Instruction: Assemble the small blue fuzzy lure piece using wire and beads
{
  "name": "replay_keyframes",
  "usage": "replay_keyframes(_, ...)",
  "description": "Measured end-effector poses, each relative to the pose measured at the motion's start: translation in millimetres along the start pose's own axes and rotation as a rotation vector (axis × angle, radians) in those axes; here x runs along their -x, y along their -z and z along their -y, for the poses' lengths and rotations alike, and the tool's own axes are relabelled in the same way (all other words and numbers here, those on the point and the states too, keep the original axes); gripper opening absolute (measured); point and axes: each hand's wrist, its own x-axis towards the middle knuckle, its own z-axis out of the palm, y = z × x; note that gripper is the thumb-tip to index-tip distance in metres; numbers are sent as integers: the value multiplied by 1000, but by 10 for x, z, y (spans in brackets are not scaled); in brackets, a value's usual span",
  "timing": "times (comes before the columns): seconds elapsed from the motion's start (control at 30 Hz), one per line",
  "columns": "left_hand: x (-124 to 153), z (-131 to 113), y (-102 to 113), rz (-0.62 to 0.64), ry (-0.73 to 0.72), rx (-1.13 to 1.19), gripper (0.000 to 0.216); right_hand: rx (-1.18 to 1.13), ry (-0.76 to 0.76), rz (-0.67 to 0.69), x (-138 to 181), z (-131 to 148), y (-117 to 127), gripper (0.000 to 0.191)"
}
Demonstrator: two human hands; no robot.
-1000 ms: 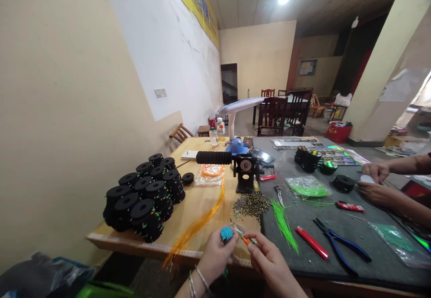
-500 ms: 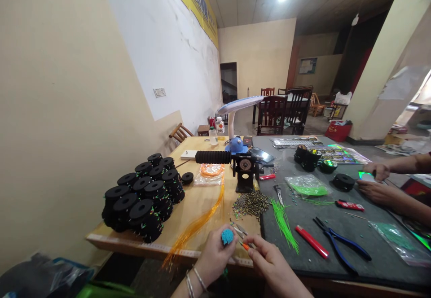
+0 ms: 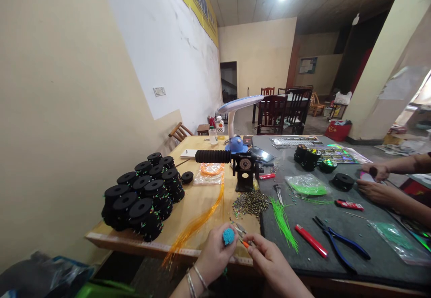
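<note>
My left hand (image 3: 215,255) is closed at the table's near edge, with a small blue tuft (image 3: 228,236) sticking up between thumb and fingers. My right hand (image 3: 269,262) is beside it, fingers pinched on a thin orange piece (image 3: 245,244). The two hands almost touch. Just beyond them lie small metal snips (image 3: 239,230), a bundle of orange strands (image 3: 198,222) and a heap of small dark beads (image 3: 251,203). Green strands (image 3: 283,221) lie on the dark mat (image 3: 336,248) to the right.
Stacked black foam spools (image 3: 143,195) fill the table's left. A winding tool with a black handle (image 3: 232,163) and a blue desk lamp (image 3: 237,123) stand in the middle. A red lighter (image 3: 311,240) and blue pliers (image 3: 340,243) lie right. Another person's hands (image 3: 377,181) work far right.
My hands have shifted only slightly, the right pinch drawing a little closer to the left. The other person's hands at the far right moved a little.
</note>
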Motion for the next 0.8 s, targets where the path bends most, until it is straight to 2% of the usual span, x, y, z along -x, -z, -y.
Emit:
replay_keyframes(0.37,14,-33,-52,21,20,60,22,-89,-42,-3,-51,-135,-71,28)
replay_keyframes(0.6,6,35,-132,-44,251,375,38,-420,-123,-6,-43,-178,-150,57)
replay_keyframes(0.67,-6,50,-116,-52,311,381,39,-368,-92,6,-15,-172,-120,56)
replay_keyframes(0.8,-52,35,-78,-38,279,309,32,67,47,-5,41,-91,20,35)
